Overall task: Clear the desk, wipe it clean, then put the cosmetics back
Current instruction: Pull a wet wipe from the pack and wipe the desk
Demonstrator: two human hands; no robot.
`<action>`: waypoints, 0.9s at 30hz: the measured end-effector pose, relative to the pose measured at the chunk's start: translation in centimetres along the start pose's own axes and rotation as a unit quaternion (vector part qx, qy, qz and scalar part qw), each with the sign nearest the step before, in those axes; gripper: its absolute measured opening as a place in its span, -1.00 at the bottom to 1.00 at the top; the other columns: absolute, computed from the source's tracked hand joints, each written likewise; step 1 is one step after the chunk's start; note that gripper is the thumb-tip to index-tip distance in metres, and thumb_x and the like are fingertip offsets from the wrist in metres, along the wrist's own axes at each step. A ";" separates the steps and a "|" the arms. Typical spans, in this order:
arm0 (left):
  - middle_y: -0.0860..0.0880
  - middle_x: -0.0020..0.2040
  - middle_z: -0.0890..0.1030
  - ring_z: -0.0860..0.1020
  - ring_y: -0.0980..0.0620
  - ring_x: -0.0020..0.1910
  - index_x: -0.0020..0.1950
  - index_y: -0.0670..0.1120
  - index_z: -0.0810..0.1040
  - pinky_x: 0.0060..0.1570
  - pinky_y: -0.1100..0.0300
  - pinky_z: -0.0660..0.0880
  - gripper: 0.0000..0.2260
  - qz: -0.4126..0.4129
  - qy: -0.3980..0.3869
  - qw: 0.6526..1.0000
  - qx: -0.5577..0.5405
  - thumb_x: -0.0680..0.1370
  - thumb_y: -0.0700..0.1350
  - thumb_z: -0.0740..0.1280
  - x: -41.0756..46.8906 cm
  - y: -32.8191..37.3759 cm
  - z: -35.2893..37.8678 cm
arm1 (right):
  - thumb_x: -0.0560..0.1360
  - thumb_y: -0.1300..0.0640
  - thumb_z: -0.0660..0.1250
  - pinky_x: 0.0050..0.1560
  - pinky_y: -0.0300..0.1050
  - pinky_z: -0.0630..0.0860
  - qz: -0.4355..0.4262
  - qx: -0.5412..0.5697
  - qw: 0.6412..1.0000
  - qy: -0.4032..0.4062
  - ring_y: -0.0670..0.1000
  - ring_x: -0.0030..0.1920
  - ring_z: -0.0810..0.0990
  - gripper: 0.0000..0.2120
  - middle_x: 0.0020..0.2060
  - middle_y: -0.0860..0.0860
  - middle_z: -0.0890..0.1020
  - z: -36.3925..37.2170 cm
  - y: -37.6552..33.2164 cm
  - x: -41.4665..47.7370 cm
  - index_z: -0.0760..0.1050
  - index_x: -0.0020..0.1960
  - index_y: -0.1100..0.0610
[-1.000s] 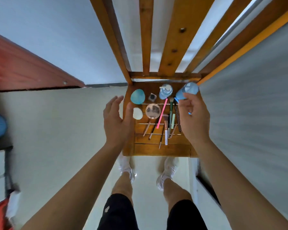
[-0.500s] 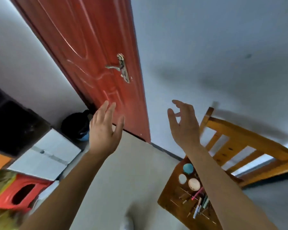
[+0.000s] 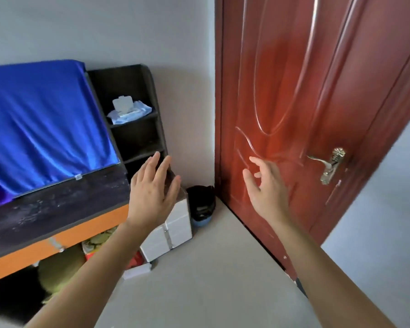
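Note:
The dark desk point(image 3: 57, 207) with an orange front fills the lower left; its top is bare and dusty-looking, and a blue cloth point(image 3: 40, 119) drapes over whatever stands at its back. A pack of wet wipes point(image 3: 128, 111) lies on a shelf of the dark side unit point(image 3: 137, 129). My left hand point(image 3: 153, 192) floats in the air near the desk's right end, fingers straight, holding nothing. My right hand point(image 3: 268, 188) hangs in front of the red door, fingers spread and loosely bent, empty. No cosmetics are in view.
A red door point(image 3: 305, 102) with a brass handle point(image 3: 331, 166) stands at the right. A white box point(image 3: 168, 230) and a black and blue bin point(image 3: 201, 207) sit on the floor by the desk. Clutter lies under the desk.
My view has swung left, away from the wooden chair holding the cosmetics, to the desk and door. My right hand has let go of the blue bottle; both hands are now empty in the air.

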State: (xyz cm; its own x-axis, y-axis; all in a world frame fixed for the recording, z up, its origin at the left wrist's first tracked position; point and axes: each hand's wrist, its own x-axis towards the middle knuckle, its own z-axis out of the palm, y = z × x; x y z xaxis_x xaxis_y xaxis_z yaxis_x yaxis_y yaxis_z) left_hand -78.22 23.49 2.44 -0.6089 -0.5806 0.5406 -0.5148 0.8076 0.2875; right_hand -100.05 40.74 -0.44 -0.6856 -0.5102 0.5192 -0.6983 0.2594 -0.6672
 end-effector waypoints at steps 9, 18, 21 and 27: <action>-0.13 0.57 0.23 0.22 -0.15 0.53 0.55 -0.05 0.27 0.42 -0.18 0.25 -0.49 -0.097 0.004 0.995 0.028 0.65 0.16 0.14 4.9 -13.3 -0.9 | 0.61 -0.11 0.25 -0.04 -0.24 0.43 -0.090 0.021 0.991 -0.095 -0.21 0.07 0.50 -0.63 0.20 -0.22 0.42 15.8 -6.7 7.9 0.39 0.39 -0.12; -0.10 0.59 0.19 0.19 -0.13 0.54 0.58 -0.02 0.23 0.43 -0.12 0.23 -0.41 -0.132 -0.020 0.989 0.061 0.61 0.23 0.07 15.8 -22.4 5.5 | 0.62 -0.16 0.20 -0.08 -0.37 0.39 -0.109 0.058 0.986 -0.114 -0.21 0.10 0.53 -0.63 0.23 -0.18 0.45 29.2 -4.0 20.9 0.39 0.39 -0.13; -0.10 0.59 0.18 0.20 -0.12 0.54 0.58 -0.01 0.22 0.42 -0.10 0.25 -0.41 -0.144 -0.030 0.987 0.070 0.61 0.23 0.09 21.9 -25.1 7.6 | 0.62 -0.16 0.19 -0.03 -0.29 0.42 -0.107 0.057 0.984 -0.128 -0.17 0.13 0.55 -0.63 0.26 -0.16 0.45 33.4 -3.2 27.2 0.38 0.40 -0.13; -0.06 0.60 0.17 0.19 -0.08 0.55 0.59 0.01 0.20 0.45 -0.09 0.26 -0.39 -0.151 -0.031 0.985 0.082 0.61 0.27 0.05 30.8 -30.5 10.4 | 0.63 -0.14 0.19 -0.01 -0.25 0.45 -0.112 0.059 0.981 -0.144 -0.20 0.09 0.50 -0.64 0.27 -0.12 0.46 41.6 -4.4 37.4 0.39 0.40 -0.12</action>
State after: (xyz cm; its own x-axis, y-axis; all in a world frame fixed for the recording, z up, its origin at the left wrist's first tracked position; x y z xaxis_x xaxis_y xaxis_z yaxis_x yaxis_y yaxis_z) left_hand -87.55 -20.08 2.08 -0.4464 -0.8009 0.3991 -0.7656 0.5727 0.2929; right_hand -114.06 -13.54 -0.30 -0.4187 -0.7586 0.4992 -0.7846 0.0255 -0.6194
